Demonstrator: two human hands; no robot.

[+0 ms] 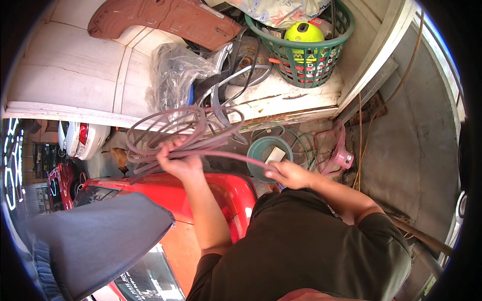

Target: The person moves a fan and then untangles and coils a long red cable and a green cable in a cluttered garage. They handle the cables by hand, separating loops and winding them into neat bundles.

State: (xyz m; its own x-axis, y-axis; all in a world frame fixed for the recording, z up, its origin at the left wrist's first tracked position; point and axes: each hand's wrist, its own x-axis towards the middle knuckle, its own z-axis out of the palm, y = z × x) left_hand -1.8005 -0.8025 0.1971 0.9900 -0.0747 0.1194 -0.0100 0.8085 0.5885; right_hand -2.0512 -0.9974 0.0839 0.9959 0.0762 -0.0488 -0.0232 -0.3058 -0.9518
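Several loops of a reddish-brown hose (201,120) hang in a loose coil from my left hand (179,158), whose fingers are wrapped round them. One length of the hose runs from the coil across to my right hand (288,174), which is closed on it. Below that length, between my two hands, stands a green bucket (254,158) with a pale flat piece (275,156) in it. The coil overlaps the front edge of the white shelf in the picture. Part of my left hand's grip is hidden by the loops.
A green basket (273,45) with a yellow-green ball-like thing stands on the white shelf (286,103), beside clear plastic (173,72) and a brown metal panel (165,17). A pink fan (343,158) is low on the right. A red car (216,185) and dark cloth (110,236) lie left.
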